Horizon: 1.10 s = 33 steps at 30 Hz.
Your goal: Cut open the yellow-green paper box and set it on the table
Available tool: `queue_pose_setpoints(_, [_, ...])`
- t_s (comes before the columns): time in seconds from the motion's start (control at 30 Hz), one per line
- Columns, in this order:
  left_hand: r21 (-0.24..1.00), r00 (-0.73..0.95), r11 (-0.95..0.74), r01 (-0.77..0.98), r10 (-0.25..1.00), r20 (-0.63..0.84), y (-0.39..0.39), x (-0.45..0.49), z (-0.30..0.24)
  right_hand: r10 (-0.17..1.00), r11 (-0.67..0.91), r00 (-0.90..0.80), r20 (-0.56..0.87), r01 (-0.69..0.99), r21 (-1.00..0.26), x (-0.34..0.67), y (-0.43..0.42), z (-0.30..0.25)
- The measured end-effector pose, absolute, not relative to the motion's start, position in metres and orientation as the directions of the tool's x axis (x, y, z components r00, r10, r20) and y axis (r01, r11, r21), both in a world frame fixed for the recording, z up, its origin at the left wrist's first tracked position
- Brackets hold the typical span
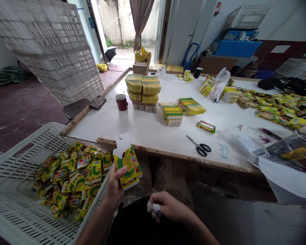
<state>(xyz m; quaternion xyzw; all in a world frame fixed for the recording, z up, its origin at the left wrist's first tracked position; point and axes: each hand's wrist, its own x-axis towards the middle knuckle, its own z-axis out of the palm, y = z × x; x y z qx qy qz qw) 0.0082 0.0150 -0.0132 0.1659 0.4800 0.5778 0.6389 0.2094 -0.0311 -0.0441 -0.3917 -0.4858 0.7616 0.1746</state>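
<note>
The left hand (114, 185) has its grip clamped on a small yellow-and-green carton (129, 166), thumb across the printed front and fingers behind, holding it in the air just off the near edge of the bench (142, 129) and above the rim of the white crate (20, 204). The carton stands roughly upright, its long axis near vertical and leaning a little to the right, with a white top flap open and pointing up. Its print shows green swirls and a red strip down one side; the writing is too small to read.

The right hand (168, 206) sits lower, near the lap, palm down, its grip closed loosely, with white tape wrapped on a fingertip. A thin line runs from it up toward the carton's lower corner; what it is cannot be told. Both forearms come up from the bottom edge of the view, the left raised more steeply.

The crate to the left holds a heap of the same folded cartons (71, 177). On the bench lie scissors (200, 146), one closed carton (206, 127), stacks of flat carton blanks (142, 92), and a dark red mug (121, 101).
</note>
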Motion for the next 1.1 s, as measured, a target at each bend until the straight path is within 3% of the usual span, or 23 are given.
queue_pose_setpoints(0.1, [0.816,-0.161,0.243,-0.524,0.913,-0.375,0.013,0.008,-0.017,0.893,-0.141,-0.394,-0.216,0.21,-0.967,0.212,-0.032,-0.031])
queue_pose_setpoints(0.17, [0.836,-0.153,0.245,-0.49,0.92,-0.36,0.012,0.01,-0.022,0.977,0.073,-0.215,0.003,0.318,-0.945,0.211,-0.031,-0.022])
queue_pose_setpoints(0.3, [0.845,-0.12,0.262,-0.466,0.927,-0.354,0.011,0.013,-0.03,0.928,0.358,-0.265,0.261,0.448,-0.819,0.202,-0.025,-0.014])
queue_pose_setpoints(0.43, [0.859,-0.146,0.254,-0.445,0.926,-0.349,0.011,0.013,-0.034,0.866,0.495,-0.382,0.322,0.571,-0.655,0.189,-0.019,-0.014])
queue_pose_setpoints(0.67, [0.884,-0.166,0.24,-0.401,0.93,-0.328,0.011,0.016,-0.033,0.86,0.509,-0.387,0.334,0.601,-0.616,0.181,-0.014,-0.02])
queue_pose_setpoints(0.9, [0.896,-0.199,0.233,-0.378,0.925,-0.325,0.007,0.014,-0.034,0.862,0.471,-0.424,0.279,0.462,-0.752,0.189,-0.031,-0.025])
queue_pose_setpoints(1.0, [0.84,-0.181,0.28,-0.465,0.899,-0.399,0.009,0.014,-0.029,0.876,0.387,-0.432,0.214,0.365,-0.847,0.197,-0.047,-0.031])
queue_pose_setpoints(1.1, [0.787,-0.198,0.294,-0.543,0.866,-0.46,0.012,0.01,-0.021,0.909,0.17,-0.414,0.048,0.263,-0.95,0.208,-0.061,-0.044])
